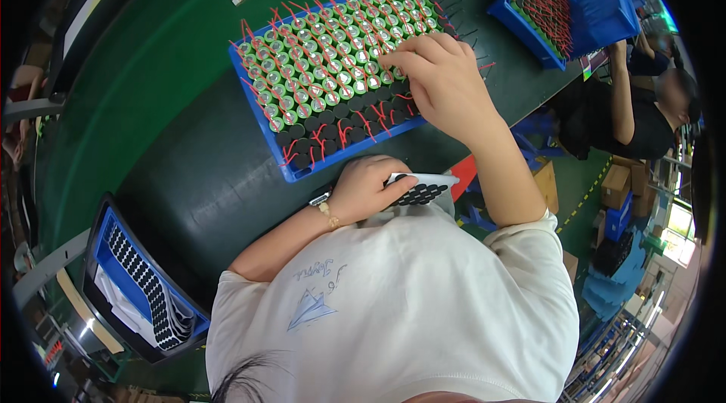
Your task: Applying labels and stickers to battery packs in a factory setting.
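Note:
A blue tray point(243, 85) holds rows of green cylindrical battery cells point(321, 48) standing upright, with red wires rising from them. In the rows nearest me the cell tops are covered by black discs point(302, 144). My right hand point(442, 78) reaches over the right part of the tray, fingers bent and closed, fingertips down at the cell tops; whatever they pinch is hidden. Close to my body, my left hand point(370, 187) grips a white-backed sheet of round black stickers point(422, 194), thumb on top of it.
A blue bin point(185, 301) with strips of black stickers stands at the left. At the far right is another blue tray point(522, 21) of wired cells, beside a blue container point(605, 10). A co-worker point(643, 116) sits beyond the table's right edge. Cardboard boxes point(616, 184) lie farther right.

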A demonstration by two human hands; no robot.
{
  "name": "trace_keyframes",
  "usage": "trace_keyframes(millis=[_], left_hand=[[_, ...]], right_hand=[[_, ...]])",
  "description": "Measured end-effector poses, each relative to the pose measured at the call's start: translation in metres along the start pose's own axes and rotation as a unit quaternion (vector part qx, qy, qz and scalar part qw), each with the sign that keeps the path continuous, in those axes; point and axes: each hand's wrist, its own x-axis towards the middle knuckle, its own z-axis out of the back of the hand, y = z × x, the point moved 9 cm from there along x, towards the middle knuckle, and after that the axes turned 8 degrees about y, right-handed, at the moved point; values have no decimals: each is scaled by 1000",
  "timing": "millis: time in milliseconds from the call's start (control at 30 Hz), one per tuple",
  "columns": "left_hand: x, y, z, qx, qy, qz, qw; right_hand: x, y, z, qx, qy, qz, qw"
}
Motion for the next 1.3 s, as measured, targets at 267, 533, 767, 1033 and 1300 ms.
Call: trace_keyframes(millis=[267, 533, 767, 1033, 1300], left_hand=[[-1, -1, -1, 11, 18, -3, 1000], [0, -4, 1, 7, 6, 5, 1000], [0, 0, -1, 7, 6, 2, 1000], [-1, 2, -3, 19, 24, 13, 999], [-7, 19, 0, -166, -17, 106, 980]], right_hand=[[10, -8, -10, -24, 31, -25, 999], [6, -11, -3, 3, -14, 1, 1000], [-9, -6, 7, 71, -34, 17, 997], [-20, 0, 4, 66, -7, 20, 998], [-35, 21, -12, -30, 48, 34, 998]])
